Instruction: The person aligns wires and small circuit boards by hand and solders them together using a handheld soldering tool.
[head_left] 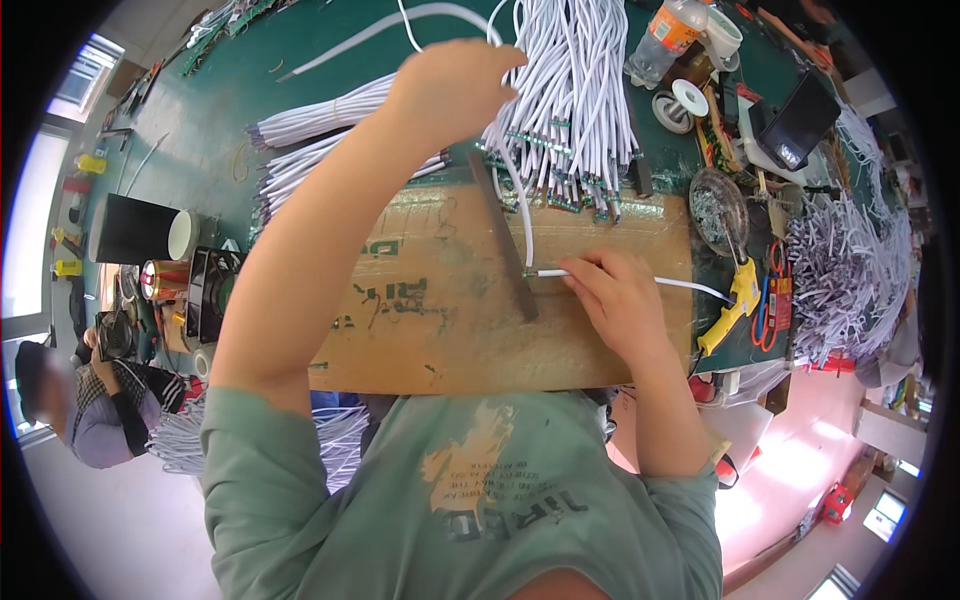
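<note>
My left hand (455, 92) is raised over the far part of the table, beside a big bundle of white cables (565, 90). Its fingers are curled around a white cable (522, 195), which arcs above the hand and comes down onto the cardboard sheet (440, 340). With thumb and fingers, my right hand (618, 295) pinches another white cable (685, 285) lying sideways. That cable's end, with a small greenish tip (529, 273), rests by a dark metal bar (508, 245), close to where the first cable comes down.
On the right are a yellow glue gun (735, 308), orange-handled scissors (770, 320), a round metal dish (717, 210) and a plastic bottle (665, 45). Smaller cable bundles (325, 115) lie left. A black bin-like container (135, 228) stands farther left. Another person (95, 405) sits at far left.
</note>
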